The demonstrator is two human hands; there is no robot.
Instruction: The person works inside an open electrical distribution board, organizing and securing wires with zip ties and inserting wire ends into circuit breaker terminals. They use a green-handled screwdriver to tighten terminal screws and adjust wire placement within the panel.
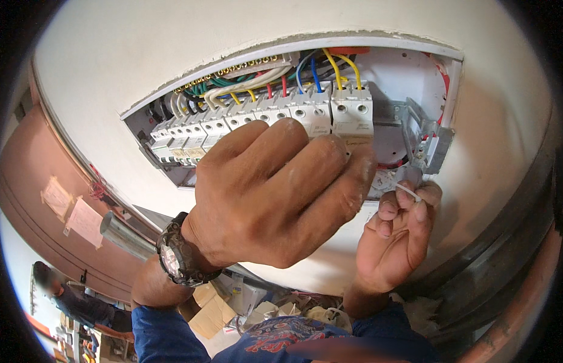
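Note:
My left hand (275, 187), with a watch (175, 251) on its wrist, is raised close in front of a row of white circuit breakers (233, 123). Its fingers are curled in and their tips are turned away, so whatever they grip is hidden. Lower down on the right, my right hand (399, 233) is closed, palm up, by the box's lower right corner. A thin white strip (408, 192), which looks like a cable tie, is pinched between its fingertips. Yellow wires (337, 71) and a blue wire (316, 75) enter the breakers from above.
The breakers sit in a recessed electrical box (408, 78) in the wall, with a metal bracket (417, 136) at its right. Cardboard (214, 314) and other clutter lie below. At the lower left another person (82, 305) stands near shelves. A brown door (48, 199) carries pinned papers.

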